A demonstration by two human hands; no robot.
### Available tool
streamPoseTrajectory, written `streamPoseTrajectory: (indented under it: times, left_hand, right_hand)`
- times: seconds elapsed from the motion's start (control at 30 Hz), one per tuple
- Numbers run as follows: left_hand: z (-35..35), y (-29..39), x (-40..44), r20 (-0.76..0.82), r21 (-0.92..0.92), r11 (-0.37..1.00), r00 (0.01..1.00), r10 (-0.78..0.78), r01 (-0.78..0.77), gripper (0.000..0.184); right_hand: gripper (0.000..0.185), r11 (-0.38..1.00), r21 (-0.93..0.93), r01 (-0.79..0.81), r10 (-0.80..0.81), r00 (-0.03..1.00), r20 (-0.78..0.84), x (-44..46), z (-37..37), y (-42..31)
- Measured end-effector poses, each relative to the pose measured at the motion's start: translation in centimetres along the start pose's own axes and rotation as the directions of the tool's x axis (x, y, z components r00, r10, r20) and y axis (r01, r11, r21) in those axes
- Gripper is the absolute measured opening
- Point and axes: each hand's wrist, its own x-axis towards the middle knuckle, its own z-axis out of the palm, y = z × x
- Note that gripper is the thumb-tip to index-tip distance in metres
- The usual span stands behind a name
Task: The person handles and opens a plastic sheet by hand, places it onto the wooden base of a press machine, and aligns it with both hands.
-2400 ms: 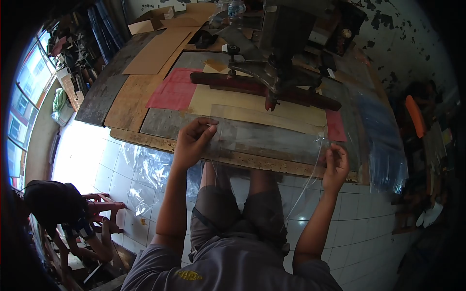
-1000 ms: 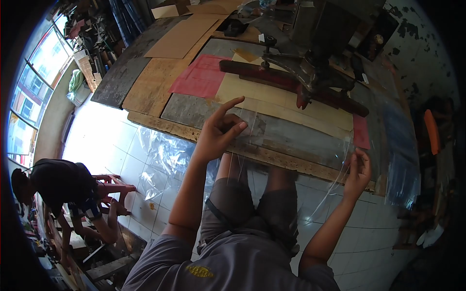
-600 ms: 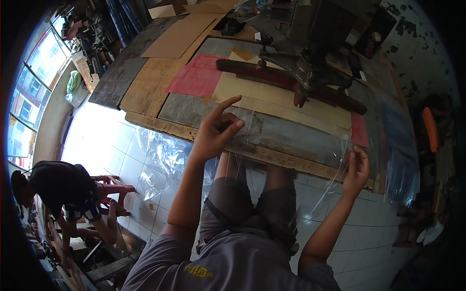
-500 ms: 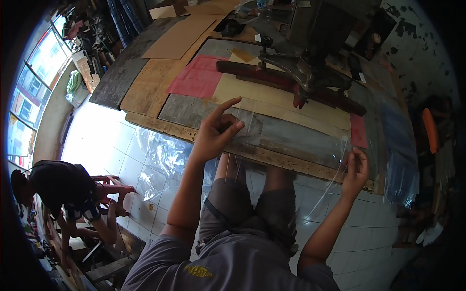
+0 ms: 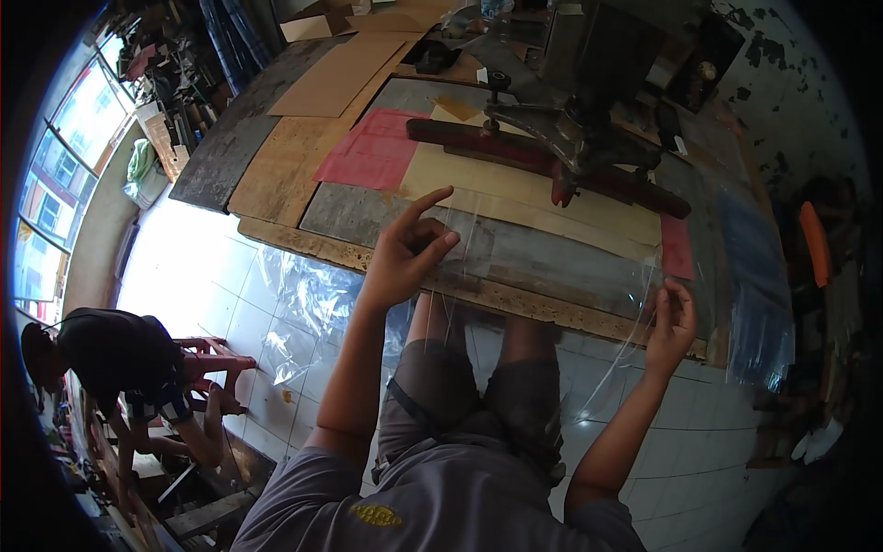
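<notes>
Between my two hands a clear plastic sheet [image 5: 552, 262] stretches over the front edge of the worktable, its outline hard to make out. My left hand [image 5: 409, 253] pinches its left end, with the index finger pointing up and away. At the right end, my right hand [image 5: 671, 322] has fingers and thumb together on the plastic, and part of it hangs below. Behind the sheet lie a cream strip [image 5: 515, 190] and a red sheet [image 5: 368, 147]. A dark red press bar [image 5: 460, 138] is above them.
Stacked clear plastic [image 5: 756, 285] hangs over the table's right edge. Brown cardboard [image 5: 336, 78] lies at the back left. Crumpled plastic [image 5: 308, 294] is on the floor. At the far left another person [image 5: 120, 359] bends beside a red stool [image 5: 216, 363].
Since the earliest frame, the view has shifted and my left index finger has lifted off the pinch. Over the last second my hands have barely moved.
</notes>
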Motion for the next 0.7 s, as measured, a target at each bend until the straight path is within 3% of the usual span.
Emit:
streamPoseTrajectory:
  times: [0.7]
  left_hand:
    - [0.17,-0.15,-0.01,-0.012,-0.036,0.999,1.0,-0.026,0.026,0.064]
  right_hand:
    - [0.018,1.0,0.016,-0.005,0.005,1.0,-0.01,0.0,0.35,-0.24]
